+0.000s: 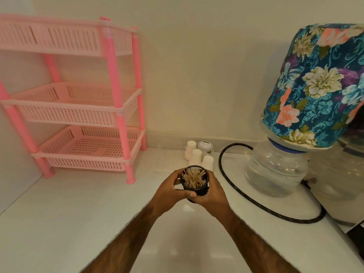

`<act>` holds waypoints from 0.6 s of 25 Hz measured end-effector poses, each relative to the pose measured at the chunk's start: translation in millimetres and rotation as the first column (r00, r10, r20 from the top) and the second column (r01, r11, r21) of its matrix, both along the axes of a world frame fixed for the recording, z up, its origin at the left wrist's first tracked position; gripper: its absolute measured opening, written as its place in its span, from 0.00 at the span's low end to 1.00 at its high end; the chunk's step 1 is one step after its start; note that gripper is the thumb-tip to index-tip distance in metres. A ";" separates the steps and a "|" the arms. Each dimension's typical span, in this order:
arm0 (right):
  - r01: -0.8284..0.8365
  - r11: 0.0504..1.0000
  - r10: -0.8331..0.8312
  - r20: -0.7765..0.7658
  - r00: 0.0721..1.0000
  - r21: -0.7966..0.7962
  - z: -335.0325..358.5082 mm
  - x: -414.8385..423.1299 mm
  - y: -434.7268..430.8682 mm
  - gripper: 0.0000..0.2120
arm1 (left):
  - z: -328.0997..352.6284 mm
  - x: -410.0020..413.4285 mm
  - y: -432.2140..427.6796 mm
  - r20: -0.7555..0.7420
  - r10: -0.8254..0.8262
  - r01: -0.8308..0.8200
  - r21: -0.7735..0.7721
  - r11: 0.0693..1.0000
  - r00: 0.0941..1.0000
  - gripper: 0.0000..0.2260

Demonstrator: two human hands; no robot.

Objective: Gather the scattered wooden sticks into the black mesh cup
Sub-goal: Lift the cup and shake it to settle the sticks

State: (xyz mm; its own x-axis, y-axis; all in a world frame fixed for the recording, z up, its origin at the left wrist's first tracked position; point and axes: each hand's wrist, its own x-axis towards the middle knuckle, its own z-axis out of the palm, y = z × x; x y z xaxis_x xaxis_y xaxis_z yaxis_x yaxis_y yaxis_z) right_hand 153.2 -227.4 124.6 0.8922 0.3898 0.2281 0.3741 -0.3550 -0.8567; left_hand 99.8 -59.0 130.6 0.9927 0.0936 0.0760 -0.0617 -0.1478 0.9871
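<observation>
A black mesh cup full of pale wooden sticks is held above the white floor, tilted slightly toward me. My left hand grips its left side, thumb across the front. My right hand wraps round its right side and bottom. No loose sticks show on the floor.
A pink three-tier plastic rack stands at the left against the wall. Three upturned white paper cups and a small lidded jar sit behind the mesh cup. A black cable loops past a water bottle with a floral cover on the right.
</observation>
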 end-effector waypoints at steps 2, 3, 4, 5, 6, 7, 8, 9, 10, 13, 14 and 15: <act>-0.024 1.000 0.024 -0.009 1.000 0.001 -4.9 -0.4 6.0 0.39 | -3.0 -2.2 4.9 0.002 0.017 -0.017 -0.004 1.000 1.000 0.32; -0.025 1.000 0.025 -0.015 1.000 0.001 -5.3 -2.0 9.5 0.38 | -4.8 -1.9 8.3 0.012 0.020 -0.020 -0.013 1.000 1.000 0.32; -0.022 1.000 0.022 -0.023 0.999 0.004 -5.5 -3.3 13.7 0.38 | -6.1 -1.1 12.3 0.021 0.017 -0.017 -0.022 1.000 1.000 0.32; -0.016 1.000 0.016 -0.037 0.999 0.015 -6.0 -4.1 19.1 0.39 | -6.5 -1.2 17.0 0.025 0.013 -0.013 -0.023 1.000 1.000 0.33; -0.009 1.000 0.010 -0.049 0.999 0.030 -5.9 -4.9 24.1 0.39 | -6.8 -2.0 21.4 0.029 0.014 -0.013 -0.018 1.000 0.999 0.33; -0.002 0.999 0.003 -0.046 0.999 0.035 -4.4 -6.4 28.7 0.39 | -7.8 -2.5 25.7 0.040 0.017 -0.017 -0.008 1.000 0.999 0.34; 0.007 1.000 -0.006 -0.027 1.000 0.030 -2.4 -8.1 32.8 0.38 | -8.6 -3.2 30.2 0.058 0.022 -0.022 0.010 1.000 0.998 0.34; 0.021 1.000 -0.021 0.006 1.000 0.019 -0.7 -9.7 37.0 0.38 | -8.7 -4.1 34.4 0.085 0.025 -0.028 0.040 0.999 0.996 0.36; 0.042 0.999 -0.042 0.045 0.998 0.009 1.1 -11.4 41.8 0.37 | -8.2 -4.8 39.5 0.115 0.022 -0.030 0.069 0.997 0.993 0.37; 0.124 0.990 -0.110 0.178 0.978 -0.072 8.7 -17.8 52.9 0.39 | -8.1 -5.0 56.8 0.151 -0.001 -0.014 0.099 0.995 0.988 0.42; 0.133 0.984 -0.104 0.233 0.967 -0.114 10.9 -18.9 56.1 0.39 | -8.6 -5.4 63.3 0.139 -0.021 0.005 0.113 0.994 0.990 0.43; 0.144 0.979 -0.101 0.270 0.957 -0.145 13.4 -19.9 58.6 0.39 | -9.5 -6.1 70.1 0.117 -0.048 0.033 0.131 0.991 0.992 0.44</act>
State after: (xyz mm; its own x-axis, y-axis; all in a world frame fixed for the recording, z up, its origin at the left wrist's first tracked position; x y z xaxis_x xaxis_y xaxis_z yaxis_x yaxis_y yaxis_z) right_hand 133.3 -168.8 137.9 0.8534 0.3319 0.4020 0.5213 -0.5376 -0.6628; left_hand 93.8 11.1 121.2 0.9784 0.0351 0.2037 -0.1871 -0.2681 0.9451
